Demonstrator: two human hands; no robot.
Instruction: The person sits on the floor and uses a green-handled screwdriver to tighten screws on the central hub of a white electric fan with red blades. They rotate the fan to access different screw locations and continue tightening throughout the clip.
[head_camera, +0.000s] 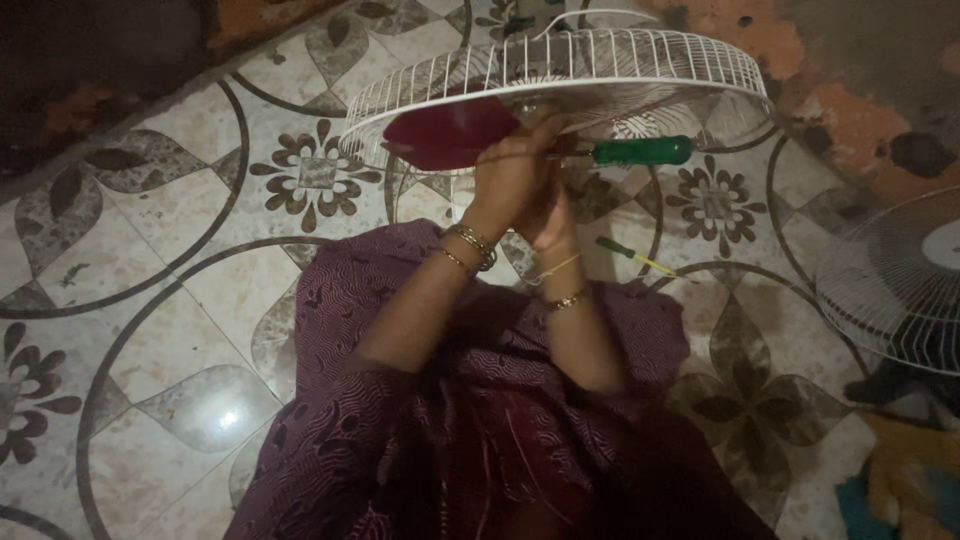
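Green-handled screwdriver (640, 151) lies level, handle pointing right, both hands' fingers (520, 165) closed around its shaft under the fan guard (600, 60).

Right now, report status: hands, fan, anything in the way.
Left hand and right hand together under the white fan guard. Green-handled screwdriver at the hands; which holds it unclear. Dark red blade beside them. Second screwdriver on floor.

No package, label, sign or screen shows anywhere here.
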